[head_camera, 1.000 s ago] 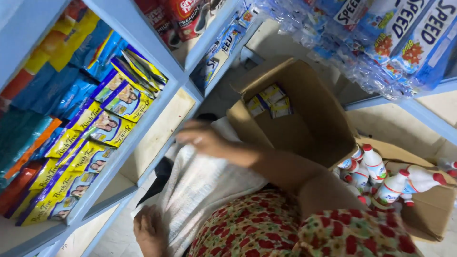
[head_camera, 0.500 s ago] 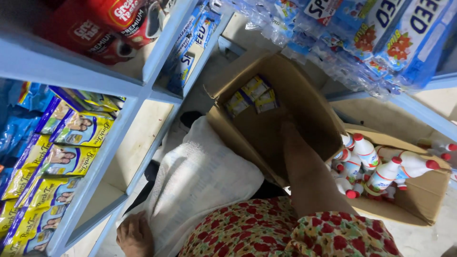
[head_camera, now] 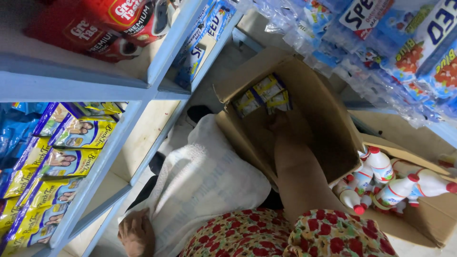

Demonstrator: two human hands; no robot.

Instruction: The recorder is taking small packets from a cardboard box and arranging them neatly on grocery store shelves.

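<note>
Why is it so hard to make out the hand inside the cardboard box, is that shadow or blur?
Head view: mostly shadow; the right hand sits deep in the cardboard box, dim beside the yellow packets. The wrapped packs at upper right are brighter and glossy. The left hand is dim at the frame's bottom edge.

The right hand (head_camera: pixel 281 121) is blurred in the carton (head_camera: pixel 328 119), its grip unclear.

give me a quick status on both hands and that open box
Right hand inside open cardboard box, at the yellow-blue sachets; grip unclear. Left hand resting low by white cloth. Nothing blocking.
</note>
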